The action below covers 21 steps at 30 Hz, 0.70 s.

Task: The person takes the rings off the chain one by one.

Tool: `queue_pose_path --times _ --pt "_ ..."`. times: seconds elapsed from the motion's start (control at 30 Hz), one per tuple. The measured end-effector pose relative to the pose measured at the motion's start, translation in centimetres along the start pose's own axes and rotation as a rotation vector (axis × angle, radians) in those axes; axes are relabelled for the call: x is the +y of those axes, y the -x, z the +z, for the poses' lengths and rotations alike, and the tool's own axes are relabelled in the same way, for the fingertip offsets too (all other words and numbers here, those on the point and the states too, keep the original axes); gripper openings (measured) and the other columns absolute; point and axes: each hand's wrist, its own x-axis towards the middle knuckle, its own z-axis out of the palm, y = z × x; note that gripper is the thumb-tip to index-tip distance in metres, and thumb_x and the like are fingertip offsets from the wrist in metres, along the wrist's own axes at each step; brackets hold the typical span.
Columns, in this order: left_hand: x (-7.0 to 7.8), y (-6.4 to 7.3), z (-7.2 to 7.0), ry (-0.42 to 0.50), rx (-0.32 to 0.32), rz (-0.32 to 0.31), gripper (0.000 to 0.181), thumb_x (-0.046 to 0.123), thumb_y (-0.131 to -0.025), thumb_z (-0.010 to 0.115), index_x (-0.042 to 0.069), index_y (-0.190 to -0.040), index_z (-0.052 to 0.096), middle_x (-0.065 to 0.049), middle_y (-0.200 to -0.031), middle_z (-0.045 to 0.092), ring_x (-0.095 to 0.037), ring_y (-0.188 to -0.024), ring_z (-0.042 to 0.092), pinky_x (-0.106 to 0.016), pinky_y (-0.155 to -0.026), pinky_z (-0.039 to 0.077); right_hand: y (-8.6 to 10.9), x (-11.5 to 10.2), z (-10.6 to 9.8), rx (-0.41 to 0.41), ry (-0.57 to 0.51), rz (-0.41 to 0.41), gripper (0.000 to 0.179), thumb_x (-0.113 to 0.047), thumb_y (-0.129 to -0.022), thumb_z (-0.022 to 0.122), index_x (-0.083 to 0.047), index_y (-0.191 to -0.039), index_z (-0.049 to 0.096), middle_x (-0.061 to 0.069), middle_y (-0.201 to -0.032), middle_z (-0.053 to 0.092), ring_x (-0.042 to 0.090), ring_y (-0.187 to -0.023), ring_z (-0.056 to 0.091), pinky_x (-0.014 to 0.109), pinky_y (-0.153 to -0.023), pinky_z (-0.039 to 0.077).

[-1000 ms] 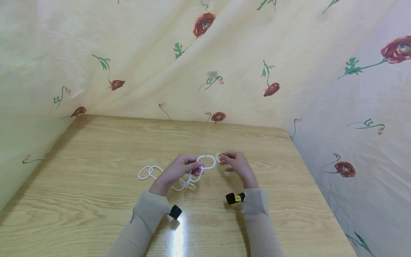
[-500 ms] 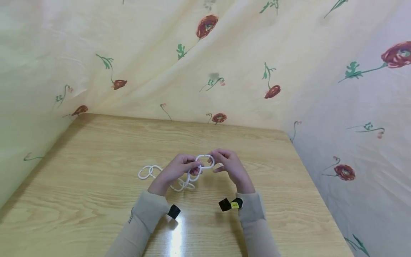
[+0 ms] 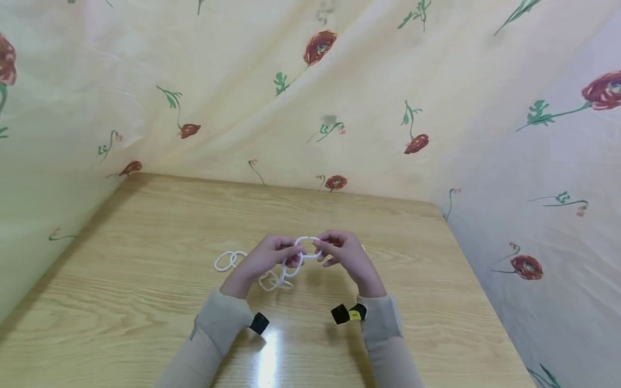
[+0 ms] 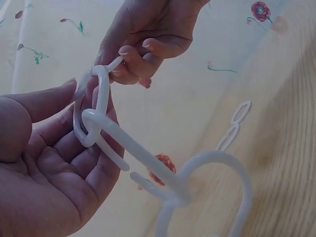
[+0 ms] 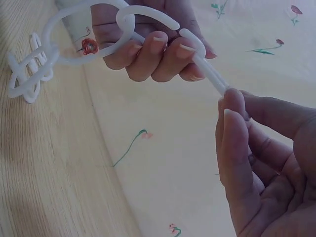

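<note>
A chain of white plastic links (image 3: 292, 274) hangs from my left hand (image 3: 267, 258), which pinches it between thumb and fingers. My right hand (image 3: 346, 256) pinches the far side of the end link (image 3: 310, 256), stretched between both hands above the table. In the right wrist view, that end link (image 5: 213, 74) appears nearly edge-on, with a gap between rod ends close by. The left wrist view shows a hanging link (image 4: 133, 148) with a gap in its side, joined to another link (image 4: 242, 180). Fingers hide parts of the held links.
More chain links (image 3: 223, 270) lie on the wooden table (image 3: 170, 312), left of the hands. A small white bit (image 3: 363, 247) shows beside the right hand; its kind is unclear. A flowered cloth (image 3: 271, 124) hangs behind and at both sides.
My right hand, apart from the end link one second ago with a white piece at its fingertips, has moved left and now pinches that link. The left hand stays nearly in place.
</note>
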Motion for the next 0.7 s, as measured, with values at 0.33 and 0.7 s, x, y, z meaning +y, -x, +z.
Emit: queue_pose_path --times 0.33,0.7 --pt "-0.1 1.4 0.0 0.017 -0.021 0.006 0.023 0.015 -0.091 0.059 -0.006 -0.1 0.061 0.0 -0.077 0.064 -0.014 -0.07 0.058 -0.038 -0.071 0.053 0.1 -0.4 0.7 0.014 0.035 -0.002 0.024 -0.014 -0.09 0.061 0.007 -0.1 0.061 0.012 -0.084 0.063 0.014 -0.066 0.061 0.028 -0.055 0.055" --pt "-0.5 2.3 0.3 0.062 -0.045 -0.008 0.031 0.005 -0.083 0.068 -0.008 -0.107 0.054 0.001 -0.079 0.064 -0.01 -0.073 0.06 -0.022 -0.069 0.052 0.3 -0.8 0.9 0.021 0.046 0.0 0.026 -0.014 -0.09 0.06 0.009 -0.102 0.06 0.019 -0.089 0.063 0.013 -0.067 0.062 0.026 -0.054 0.055"
